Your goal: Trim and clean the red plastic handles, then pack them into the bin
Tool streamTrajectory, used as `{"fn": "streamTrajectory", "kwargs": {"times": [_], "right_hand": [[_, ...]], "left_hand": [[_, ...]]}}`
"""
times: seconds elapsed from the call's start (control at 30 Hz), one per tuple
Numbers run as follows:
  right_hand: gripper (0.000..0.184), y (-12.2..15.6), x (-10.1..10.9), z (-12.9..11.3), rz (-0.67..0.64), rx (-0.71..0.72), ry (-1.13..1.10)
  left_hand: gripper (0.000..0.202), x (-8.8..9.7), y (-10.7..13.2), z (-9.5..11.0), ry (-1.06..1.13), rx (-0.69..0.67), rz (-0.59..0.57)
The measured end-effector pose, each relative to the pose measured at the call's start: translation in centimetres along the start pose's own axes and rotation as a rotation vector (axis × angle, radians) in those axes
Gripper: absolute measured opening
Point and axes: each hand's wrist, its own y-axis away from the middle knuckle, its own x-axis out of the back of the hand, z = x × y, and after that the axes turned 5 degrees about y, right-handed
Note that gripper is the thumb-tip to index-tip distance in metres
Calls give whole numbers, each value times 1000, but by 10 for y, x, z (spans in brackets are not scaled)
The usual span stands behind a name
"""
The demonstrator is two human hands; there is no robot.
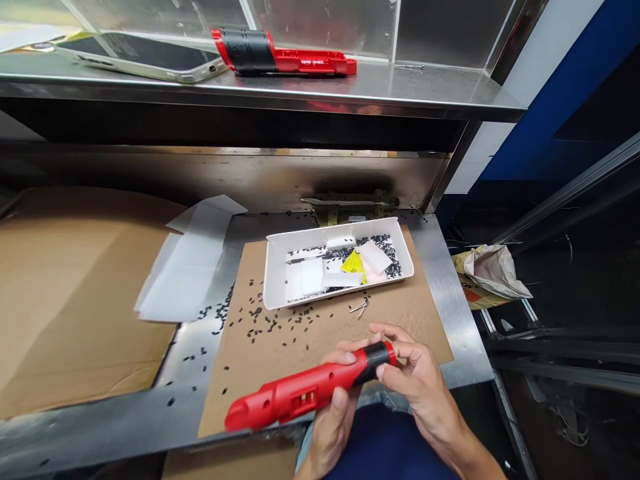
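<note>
While the left hand (331, 427) grips the red casing (280, 399) mid-length and the right hand (423, 383) holds its black end (376, 360), the other juts beyond the left hand; slack fingers, I'd judge, could knock it against the bench (465, 347).

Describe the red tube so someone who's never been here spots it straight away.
Start at the metal bench below the shelf and find the white tray. Nearer you, your left hand holds the red tube, your right hand at its black band. Unlike the red piece on the shelf, it is in hand.
</note>
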Motion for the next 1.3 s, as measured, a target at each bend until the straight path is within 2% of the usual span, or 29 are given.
{"fn": "streamTrajectory", "kwargs": {"times": [0.1, 0.17, 0.23, 0.3, 0.37, 0.43, 0.53, 0.6, 0.63, 0.73, 0.8, 0.93, 1.0, 1.1, 1.17, 1.23, 1.3], "right_hand": [[15, -2, -2, 2, 34, 34, 57], [14, -2, -4, 1, 66, 57, 124], [14, -2, -6, -1, 105, 68, 192], [16, 0, -6, -3, 141, 77, 290], [18, 4, -5, -6, 159, 102, 403], [19, 8, -1, -9, 146, 151, 500], [19, 13, 6, -12, 152, 268, 635], [5, 16, 10, -13, 226, 368, 737], [5, 17, 11, -13, 272, 411, 775], [24, 18, 12, -13, 341, 482, 811], [31, 17, 12, -12, 323, 530, 808], [26, 12, 7, -8, 271, 645, 794], [25, 8, 3, -5, 215, 671, 834], [38, 2, 2, 1, 47, 718, 962], [41, -1, 9, 7, -7, 774, 991], [36, -5, 24, 14, 75, 802, 933], [29, -14, 42, 26, 272, 718, 859]], "left_hand": [[22, 2, 2, -1, -198, -183, -28], [20, -1, 1, 0, -208, -196, 1], [22, -5, -1, 1, -79, -101, 71], [26, -10, -3, 3, 98, 53, 125], [29, -14, -6, 6, 247, 186, 135], [28, -15, -9, 10, 346, 262, 142], [24, -14, -14, 17, 444, 293, 173], [22, -14, -18, 21, 515, 308, 171], [22, -14, -19, 23, 553, 319, 160], [21, -13, -22, 27, 652, 347, 126], [22, -13, -23, 28, 696, 361, 107], [22, -13, -23, 27, 713, 375, 112], [22, -13, -22, 26, 675, 392, 133], [28, -9, -21, 26, 506, 388, 186], [29, -2, -22, 30, 270, 267, 233], [28, 10, -26, 39, -86, 36, 291], [31, 24, -34, 52, -479, -178, 353]]}}
